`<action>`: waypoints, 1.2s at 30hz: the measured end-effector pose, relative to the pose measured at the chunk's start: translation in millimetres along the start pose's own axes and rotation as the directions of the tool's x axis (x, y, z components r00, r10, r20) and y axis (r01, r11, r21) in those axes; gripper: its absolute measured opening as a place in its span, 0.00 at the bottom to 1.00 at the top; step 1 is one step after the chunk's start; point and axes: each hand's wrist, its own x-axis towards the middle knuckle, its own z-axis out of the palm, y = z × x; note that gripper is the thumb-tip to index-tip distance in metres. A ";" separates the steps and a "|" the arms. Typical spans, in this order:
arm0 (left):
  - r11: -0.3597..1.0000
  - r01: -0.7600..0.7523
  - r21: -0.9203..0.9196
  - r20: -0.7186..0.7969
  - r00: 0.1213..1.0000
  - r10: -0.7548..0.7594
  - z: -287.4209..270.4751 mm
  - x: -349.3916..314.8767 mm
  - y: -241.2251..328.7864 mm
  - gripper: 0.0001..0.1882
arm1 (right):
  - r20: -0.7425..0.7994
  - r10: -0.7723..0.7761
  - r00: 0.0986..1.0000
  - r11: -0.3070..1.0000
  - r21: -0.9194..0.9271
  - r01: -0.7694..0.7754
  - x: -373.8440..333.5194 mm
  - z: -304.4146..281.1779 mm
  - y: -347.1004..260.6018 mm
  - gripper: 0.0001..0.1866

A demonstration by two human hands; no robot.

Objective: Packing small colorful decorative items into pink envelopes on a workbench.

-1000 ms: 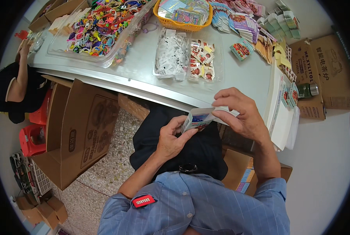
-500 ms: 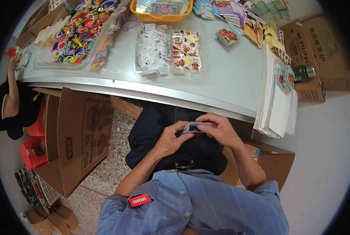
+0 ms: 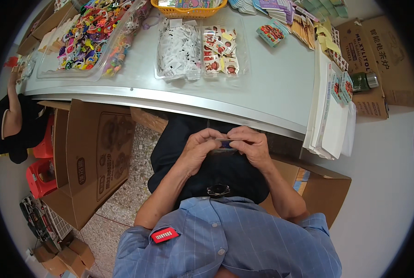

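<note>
Above my lap, just off the table's front edge, both hands pinch a small transparent plastic case [image 3: 225, 144] with something dark blue inside. My left hand [image 3: 198, 148] grips its left end between thumb and fingers. My right hand [image 3: 253, 147] has the right end the same way. The fingertips nearly meet along its upper edge and hide much of it, so I cannot tell whether it is closed. Nearest on the table stand a transparent tray of white paper slips [image 3: 179, 53] and, beside it, a tray of printed cards [image 3: 220, 52].
A large tub of colourful small trinkets [image 3: 84, 48] and a yellow basket [image 3: 188, 11] stand farther back. To the right lie a small teal box [image 3: 272, 33], white boards [image 3: 325, 116] and a green flask [image 3: 364, 82]. Cardboard boxes [image 3: 93, 162] flank my legs. A person [image 3: 13, 125] sits far left.
The case has been tipped so its thin edge faces up. My right hand has shifted from its top to its right end, and both hands have risen slightly.
</note>
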 end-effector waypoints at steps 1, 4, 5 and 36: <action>1.000 -0.016 0.020 -0.041 0.999 0.017 -0.1 -0.9 1.8 0.09 | 0.000 0.003 1.000 1.000 0.000 -0.003 -0.8 -1.3 3.5 0.08; 0.956 -0.165 0.243 -0.091 0.977 0.192 -0.9 -7.6 4.7 0.11 | 0.047 -0.135 0.990 0.989 -0.059 0.138 -0.8 -5.8 7.0 0.10; 0.856 -0.284 0.433 -0.065 0.937 0.344 -1.3 -11.2 4.9 0.11 | 0.073 -0.105 0.992 0.993 -0.055 0.109 -1.0 -7.0 2.0 0.10; 0.596 -0.451 0.665 0.082 0.836 0.542 -3.6 -12.0 2.7 0.13 | 0.157 -0.167 0.973 0.961 -0.195 0.196 10.7 -15.7 8.1 0.11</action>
